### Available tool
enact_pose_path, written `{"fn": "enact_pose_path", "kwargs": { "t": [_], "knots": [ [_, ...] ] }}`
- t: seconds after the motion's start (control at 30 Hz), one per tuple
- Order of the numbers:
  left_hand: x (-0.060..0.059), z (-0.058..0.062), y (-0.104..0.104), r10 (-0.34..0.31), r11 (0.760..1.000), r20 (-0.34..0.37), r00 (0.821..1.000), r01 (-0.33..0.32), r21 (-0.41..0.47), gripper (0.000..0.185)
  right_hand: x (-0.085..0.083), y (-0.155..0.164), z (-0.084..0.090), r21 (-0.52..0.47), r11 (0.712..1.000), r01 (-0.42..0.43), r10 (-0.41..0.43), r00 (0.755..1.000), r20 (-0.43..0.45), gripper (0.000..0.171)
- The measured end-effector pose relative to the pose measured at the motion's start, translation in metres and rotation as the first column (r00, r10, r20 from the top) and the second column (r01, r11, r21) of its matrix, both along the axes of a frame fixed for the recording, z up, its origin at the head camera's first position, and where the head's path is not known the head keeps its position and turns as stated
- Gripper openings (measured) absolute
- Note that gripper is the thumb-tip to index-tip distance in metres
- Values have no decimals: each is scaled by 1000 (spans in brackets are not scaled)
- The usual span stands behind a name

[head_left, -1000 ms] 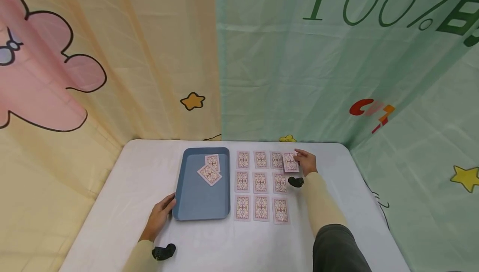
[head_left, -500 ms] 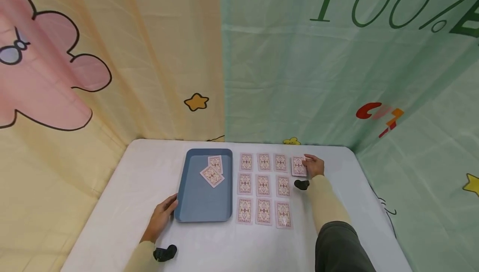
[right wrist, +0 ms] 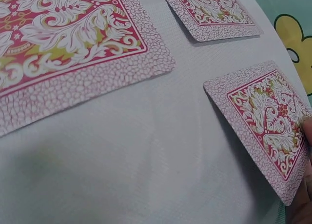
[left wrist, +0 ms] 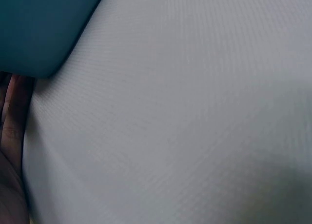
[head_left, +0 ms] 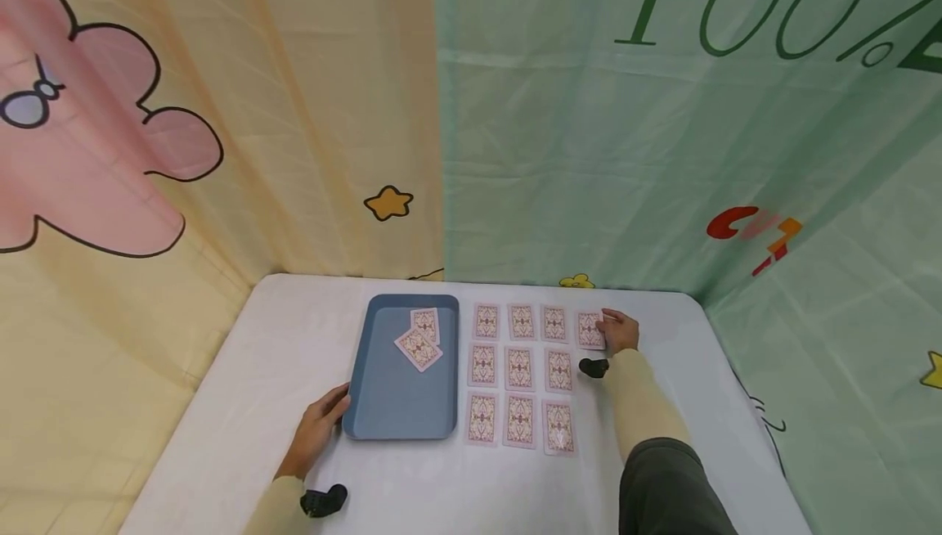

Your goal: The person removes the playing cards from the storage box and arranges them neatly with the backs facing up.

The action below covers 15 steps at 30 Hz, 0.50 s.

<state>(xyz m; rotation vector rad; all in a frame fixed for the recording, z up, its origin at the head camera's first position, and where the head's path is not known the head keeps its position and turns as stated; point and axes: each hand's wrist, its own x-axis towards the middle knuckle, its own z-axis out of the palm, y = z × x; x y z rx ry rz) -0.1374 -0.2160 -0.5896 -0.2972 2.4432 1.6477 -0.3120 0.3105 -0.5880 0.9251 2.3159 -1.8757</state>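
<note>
My right hand [head_left: 621,332] pinches a playing card [head_left: 589,330] at the far right of the back row. In the right wrist view this card [right wrist: 268,126] lies face down with its near edge tilted above its shadow, the thumb on its patterned back. More face-down playing cards [head_left: 519,368] lie in rows to its left. At the left edge of a blue-grey tray [head_left: 401,429], my left hand [head_left: 316,429] rests with its fingers against the rim. The left wrist view shows relaxed, nearly straight fingers [left wrist: 14,121] running beneath the tray's corner [left wrist: 44,33].
Two overlapping face-down cards [head_left: 419,349] lie in the upper part of the tray. A white cloth [head_left: 456,494] covers the table. Printed curtains [head_left: 589,150] rise behind its back edge. A black wrist device [head_left: 324,501] shows below the left hand, another [head_left: 593,367] by the right.
My right hand has carried its card rightward from over its neighbour and lowered it to the end of the back row. The left hand stays at the tray. The head view has shifted slightly.
</note>
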Motion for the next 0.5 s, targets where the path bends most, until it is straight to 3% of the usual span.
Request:
{"fn": "enact_pose_path", "kwargs": {
  "t": [0.5],
  "knots": [
    [-1, -4, -2, -10, 1000, -19, 1000, 10, -3, 52, 11, -8, 11, 13, 1000, -11, 11, 1000, -1, 45]
  ]
}}
